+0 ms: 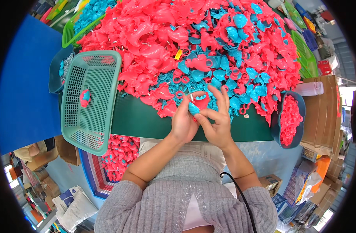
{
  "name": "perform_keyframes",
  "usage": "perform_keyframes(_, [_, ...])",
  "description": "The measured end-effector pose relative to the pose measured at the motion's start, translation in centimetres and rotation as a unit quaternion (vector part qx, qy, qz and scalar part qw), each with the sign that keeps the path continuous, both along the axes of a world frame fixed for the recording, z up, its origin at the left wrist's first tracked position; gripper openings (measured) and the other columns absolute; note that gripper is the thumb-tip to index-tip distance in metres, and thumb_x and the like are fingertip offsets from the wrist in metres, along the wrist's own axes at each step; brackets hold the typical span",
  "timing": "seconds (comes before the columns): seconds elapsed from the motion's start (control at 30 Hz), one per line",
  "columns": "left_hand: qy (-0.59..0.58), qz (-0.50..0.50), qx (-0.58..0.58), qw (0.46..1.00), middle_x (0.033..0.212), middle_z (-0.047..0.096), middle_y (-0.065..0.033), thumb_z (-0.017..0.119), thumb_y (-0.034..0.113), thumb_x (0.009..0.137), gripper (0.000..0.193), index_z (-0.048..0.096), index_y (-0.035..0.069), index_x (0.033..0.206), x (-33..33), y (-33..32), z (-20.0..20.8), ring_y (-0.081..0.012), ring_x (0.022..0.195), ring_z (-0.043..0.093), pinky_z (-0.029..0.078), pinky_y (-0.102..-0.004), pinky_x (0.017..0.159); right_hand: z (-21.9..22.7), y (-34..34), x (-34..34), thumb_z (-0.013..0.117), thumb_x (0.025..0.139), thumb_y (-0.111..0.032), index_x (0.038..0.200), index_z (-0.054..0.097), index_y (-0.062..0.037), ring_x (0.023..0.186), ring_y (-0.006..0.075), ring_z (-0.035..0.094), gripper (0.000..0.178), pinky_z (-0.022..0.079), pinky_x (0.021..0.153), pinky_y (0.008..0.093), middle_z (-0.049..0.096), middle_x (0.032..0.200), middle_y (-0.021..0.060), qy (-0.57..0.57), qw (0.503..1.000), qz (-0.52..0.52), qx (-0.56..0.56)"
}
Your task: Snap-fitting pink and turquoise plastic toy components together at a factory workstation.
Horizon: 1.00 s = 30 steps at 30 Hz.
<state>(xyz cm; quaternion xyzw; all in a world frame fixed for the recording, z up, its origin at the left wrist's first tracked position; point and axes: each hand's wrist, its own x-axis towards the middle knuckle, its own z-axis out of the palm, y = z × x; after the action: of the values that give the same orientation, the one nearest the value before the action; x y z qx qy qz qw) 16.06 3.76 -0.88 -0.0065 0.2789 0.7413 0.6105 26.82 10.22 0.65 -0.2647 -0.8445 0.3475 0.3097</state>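
Observation:
Close to the table's front edge, my left hand point(183, 123) grips a small red plastic toy part point(201, 102) from its left side. A blue plastic shell piece point(193, 108) sits against the red part, between the fingers of both hands. My right hand point(218, 126) pinches the blue piece with thumb and index finger, while its other fingers stand raised. Just beyond the hands spreads a large heap of red plastic parts point(147, 33) mixed with blue shells point(236, 33) and small blue pieces. How the two held pieces join is partly hidden by the fingers.
A green mesh basket point(117, 83) at left holds one red-and-blue piece point(85, 98). Behind it is a dark bin point(53, 75) with metal bits. At right stands a bin point(275, 126) of red rings, beside a cardboard box point(318, 112). Below left, a crate point(93, 174) holds more pieces.

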Motion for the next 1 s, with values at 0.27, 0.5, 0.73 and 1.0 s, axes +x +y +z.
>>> perform_keyframes(0.27, [-0.056,-0.002,-0.006,0.998,0.107,0.060,-0.0121,0.019,0.048,0.102,0.055,0.046,0.007,0.126,-0.1,-0.8,-2.6,-0.0190,0.084,0.058,0.048,-0.0344,0.075,-1.7,-0.4,-0.4,0.074,0.072,-0.011,0.085,0.071,-0.0046,0.133,0.0382,0.035,0.015,0.031,0.105,0.0487,0.046,0.138,0.0173,0.014,0.999,-0.039,-0.028])
perform_keyframes(0.5, [-0.008,-0.005,-0.041,0.999,0.110,0.062,-0.0151,0.026,0.048,0.101,0.054,0.050,0.005,0.122,-2.8,-2.6,-3.9,-0.0212,0.080,0.059,0.046,-0.0325,0.065,-5.2,6.5,1.7,0.071,0.076,-0.005,0.100,0.064,0.0005,0.098,0.0314,0.057,0.024,0.046,0.084,0.0367,0.062,0.110,0.0145,-0.035,0.981,-0.144,0.129])
perform_keyframes(0.73, [-0.045,-0.022,-0.048,0.998,0.108,0.063,-0.0147,0.028,0.050,0.100,0.055,0.050,0.005,0.121,-2.6,-2.3,-3.3,-0.0208,0.079,0.060,0.047,-0.0324,0.064,-3.8,10.6,-2.9,0.074,0.075,-0.011,0.101,0.064,-0.0010,0.093,0.0306,0.056,0.029,0.044,0.080,0.0396,0.063,0.100,0.0126,0.008,0.956,-0.156,0.249])
perform_keyframes(1.0, [-0.040,-0.014,-0.049,0.998,0.105,0.063,-0.0142,0.032,0.051,0.099,0.053,0.051,0.006,0.119,-2.9,-2.5,-3.2,-0.0201,0.075,0.061,0.047,-0.0315,0.061,-2.7,9.6,-7.7,0.082,0.063,-0.026,0.102,0.064,-0.0043,0.092,0.0289,0.050,0.049,0.041,0.077,0.0390,0.053,0.096,0.0093,-0.151,0.954,-0.145,0.213])
